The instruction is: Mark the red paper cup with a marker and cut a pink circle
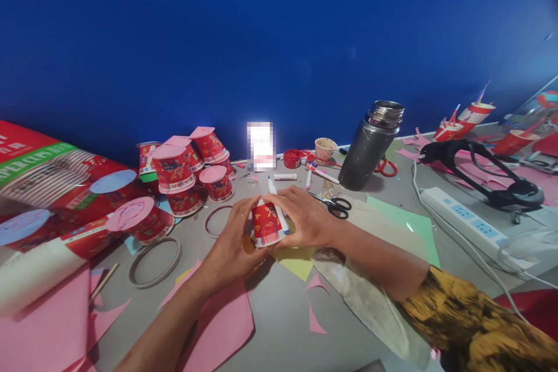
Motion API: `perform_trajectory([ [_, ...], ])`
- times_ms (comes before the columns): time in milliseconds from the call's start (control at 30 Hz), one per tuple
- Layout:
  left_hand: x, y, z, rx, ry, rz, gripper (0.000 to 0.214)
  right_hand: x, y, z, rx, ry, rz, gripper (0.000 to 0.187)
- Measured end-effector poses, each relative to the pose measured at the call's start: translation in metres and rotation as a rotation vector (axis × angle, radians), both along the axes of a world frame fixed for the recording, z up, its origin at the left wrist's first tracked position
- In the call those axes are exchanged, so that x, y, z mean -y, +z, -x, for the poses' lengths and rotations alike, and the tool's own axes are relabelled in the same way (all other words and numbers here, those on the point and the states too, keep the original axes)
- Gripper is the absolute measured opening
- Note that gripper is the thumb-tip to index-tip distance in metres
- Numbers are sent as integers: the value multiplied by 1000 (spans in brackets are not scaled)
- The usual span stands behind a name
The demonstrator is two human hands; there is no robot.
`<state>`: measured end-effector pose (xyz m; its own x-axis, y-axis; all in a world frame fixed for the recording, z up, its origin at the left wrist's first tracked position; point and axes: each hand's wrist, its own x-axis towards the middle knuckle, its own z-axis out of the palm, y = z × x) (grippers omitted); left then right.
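"What's between the hands?"

"A red paper cup (pixel 265 225). The left hand (pixel 231 241) curls around its left side, fingers and thumb gripping it."

"And the right hand (pixel 307 215)?"

"Closed in on the opposite side of the cup, with a white marker (pixel 278 206) held slanting along that same side."

"What lies under them?"

"Yellow paper (pixel 300 265), just below the right hand, and a pink sheet (pixel 229 317) beneath the left forearm."

"Anything farther off?"

"Black-handled scissors (pixel 339 207) just past the right hand, with a dark bottle (pixel 369 148) beyond. Right of that forearm, green paper (pixel 405 229). Left of the left hand there's a grey ring (pixel 150 285) on the table (pixel 288 319), and past it a cluster of red cups (pixel 174 173), several topped with pink paper."
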<state>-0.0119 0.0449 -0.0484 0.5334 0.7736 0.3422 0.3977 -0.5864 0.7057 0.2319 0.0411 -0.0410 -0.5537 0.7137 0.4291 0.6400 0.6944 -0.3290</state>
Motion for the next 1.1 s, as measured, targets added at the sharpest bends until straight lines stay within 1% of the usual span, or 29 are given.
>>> perform_trajectory([
  [100, 1, 1, 0, 21, 3, 6, 78, 0, 4, -4, -46, 48, 29, 116],
  [167, 0, 0, 0, 26, 19, 8, 79, -1, 9, -11, -126, 79, 76, 118],
  [267, -3, -5, 2, 37, 41, 9, 80, -1, 18, -20, -302, 81, 154, 112],
  [333, -4, -9, 1, 58, 51, 4, 79, 2, 22, -21, -428, 43, 181, 99],
  [400, -4, -12, 0, 70, 61, -4, 80, 7, 23, -18, -545, -23, 194, 76],
  [500, -2, -15, -3, 76, 70, -12, 82, 15, 17, -9, -677, -98, 204, 37],
  [533, -1, -16, -3, 80, 71, -13, 81, 18, 13, -6, -714, -118, 197, 28],
  [567, 0, -16, -4, 87, 72, -13, 80, 19, 9, -4, -750, -140, 190, 23],
  [600, 0, -16, -4, 95, 74, -11, 80, 21, 5, -3, -787, -156, 186, 22],
  [700, 2, -15, -5, 114, 83, -7, 77, 22, -4, -2, -896, -155, 226, 33],
  [767, 2, -15, -5, 119, 90, -6, 75, 22, -6, -3, -972, -144, 272, 39],
  [833, 2, -14, -5, 122, 88, 1, 74, 24, -5, -3, -1024, -154, 288, 42],
  [933, 2, -13, -5, 137, 78, 6, 74, 28, 0, -4, -1005, -193, 218, 35],
  [1033, 2, -14, -6, 149, 89, 2, 74, 33, 3, -4, -924, -224, 127, 28],
  [1100, 3, -15, -7, 158, 89, 9, 76, 35, 4, -5, -865, -216, 95, 25],
])
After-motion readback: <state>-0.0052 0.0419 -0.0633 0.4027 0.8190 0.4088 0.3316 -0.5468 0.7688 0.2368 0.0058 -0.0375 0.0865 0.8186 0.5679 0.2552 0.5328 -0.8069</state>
